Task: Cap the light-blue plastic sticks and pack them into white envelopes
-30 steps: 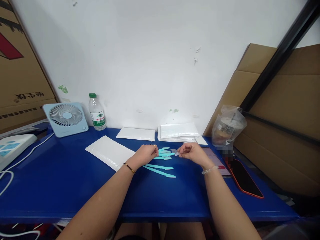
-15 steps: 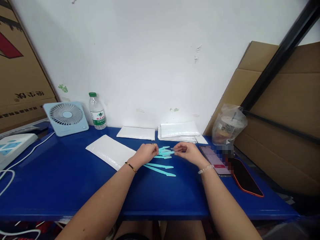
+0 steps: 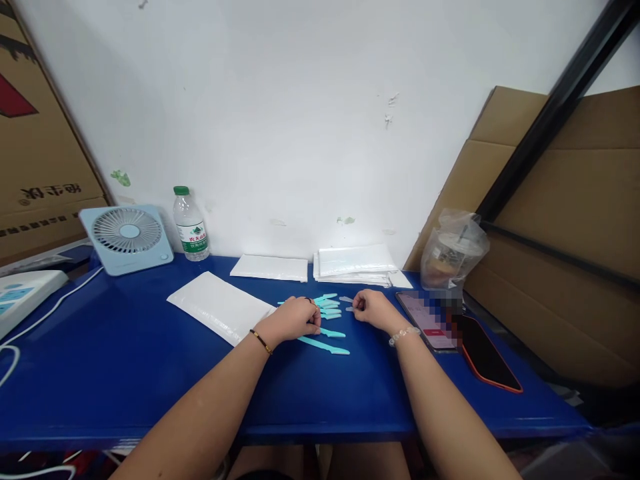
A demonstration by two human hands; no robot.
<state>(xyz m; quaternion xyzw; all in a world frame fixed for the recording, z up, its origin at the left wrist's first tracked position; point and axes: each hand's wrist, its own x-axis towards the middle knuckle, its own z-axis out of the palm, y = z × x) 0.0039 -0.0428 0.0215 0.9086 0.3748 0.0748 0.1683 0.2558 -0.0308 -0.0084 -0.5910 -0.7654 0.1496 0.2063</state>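
Observation:
Several turquoise eyebrow razors (image 3: 329, 304) lie fanned out in the middle of the blue table. My left hand (image 3: 299, 318) is closed with its fingertips on another eyebrow razor (image 3: 333, 333), whose blade end points right. Just below that one lies one more eyebrow razor (image 3: 327, 345). To the right of the fan, my right hand (image 3: 374, 309) pinches a small translucent blade cover (image 3: 350, 309). A second translucent cover (image 3: 345, 299) shows just above it, partly by my fingers. A white padded envelope (image 3: 220, 303) lies to the left, partly behind my left wrist.
Stacked white envelopes (image 3: 355, 261) and another white envelope (image 3: 270, 267) rest against the wall. At the left stand a blue fan (image 3: 129, 231) and a water bottle (image 3: 191, 227). On the right are two phones (image 3: 427, 320) and a bagged drink cup (image 3: 453, 257).
My left hand has moved down from the fanned razors to a lower one. My right hand has drawn slightly away from the razor tips, with the clear cover in its fingers.

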